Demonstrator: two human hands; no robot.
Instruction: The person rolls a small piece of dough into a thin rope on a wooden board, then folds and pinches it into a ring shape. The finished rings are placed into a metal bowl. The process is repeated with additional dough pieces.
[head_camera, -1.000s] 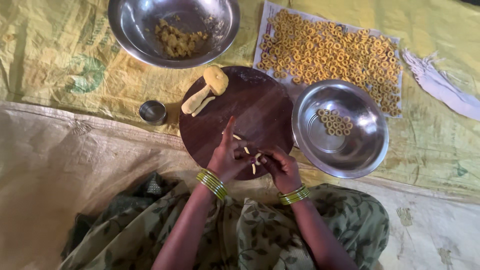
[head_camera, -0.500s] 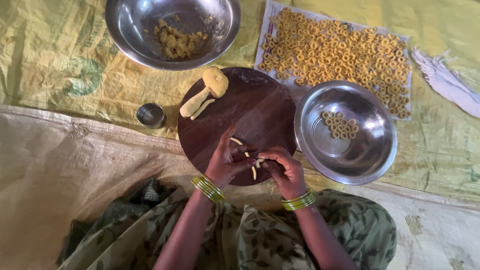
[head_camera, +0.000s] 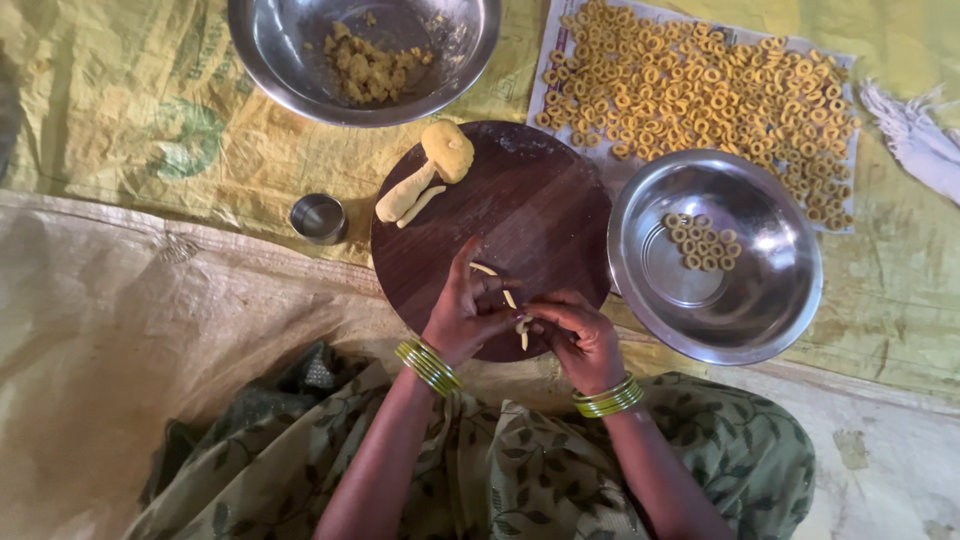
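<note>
She sits at the round wooden board (head_camera: 540, 215) with both hands meeting over its near edge, the left hand (head_camera: 462, 318) and the right hand (head_camera: 578, 335) pinched fingertip to fingertip around a short strip of yellow dough (head_camera: 521, 325), which looks to be getting bent into a ring; the fingers are closed small on it, not a full fist. 2 more cut strips (head_camera: 495, 280) lie on the board just beyond her fingers. A good deal looks done, I'd say: a sheet of paper (head_camera: 560, 45) at the far right is crowded with finished dough rings (head_camera: 700, 85), and a small cluster of rings (head_camera: 700, 243) sits in the steel bowl (head_camera: 780, 310) beside the board. Plenty looks left too: a lump of dough with a rolled rope (head_camera: 430, 170) waits at the board's far edge, and the large steel bowl (head_camera: 290, 60) beyond holds crumbly dough pieces (head_camera: 365, 65). A small steel cup (head_camera: 318, 218) stands left of the board
</note>
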